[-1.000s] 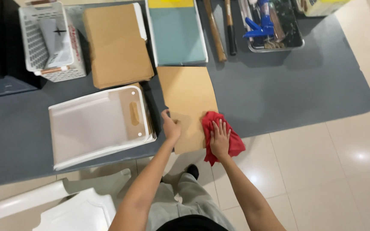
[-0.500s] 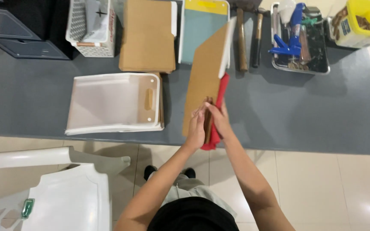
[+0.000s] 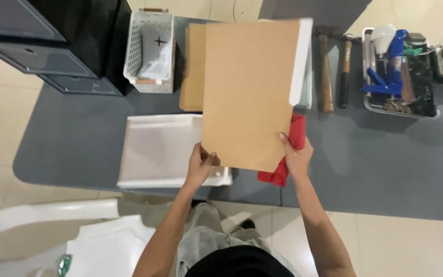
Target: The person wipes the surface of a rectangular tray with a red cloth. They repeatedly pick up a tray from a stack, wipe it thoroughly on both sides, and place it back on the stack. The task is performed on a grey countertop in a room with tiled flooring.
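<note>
A grey mat-covered tabletop [image 3: 385,159] spans the view, with pale floor tiles around it and a dark filing cabinet [image 3: 52,46] at the upper left. Held above the tabletop, near its front edge, is a tan manila file folder with a white tabbed edge [image 3: 249,87]; it is lifted clear of the surface and faces the camera, hiding part of what lies behind it. The left hand [image 3: 199,166] grips the folder's lower left corner, thumb on the front face and fingers closed behind. The right hand [image 3: 297,156] clamps the lower right edge, thumb on the front, and the same hand presses a crumpled red cloth [image 3: 285,164] against the back of the folder; the cloth hangs below the folder's lower right corner.

On the tabletop, left of the hands, lies a flat translucent white plastic document case [image 3: 160,151], its front right corner just beneath the left hand. Behind the folder a stack of further tan folders [image 3: 193,66] shows at its left side. A white perforated plastic basket [image 3: 152,51] holding papers stands beside that stack. To the right, two wooden-handled hammers [image 3: 334,66] lie side by side, and a metal tray of mixed tools [image 3: 401,72] sits just beyond them. A white plastic chair [image 3: 93,241] occupies the lower left.
</note>
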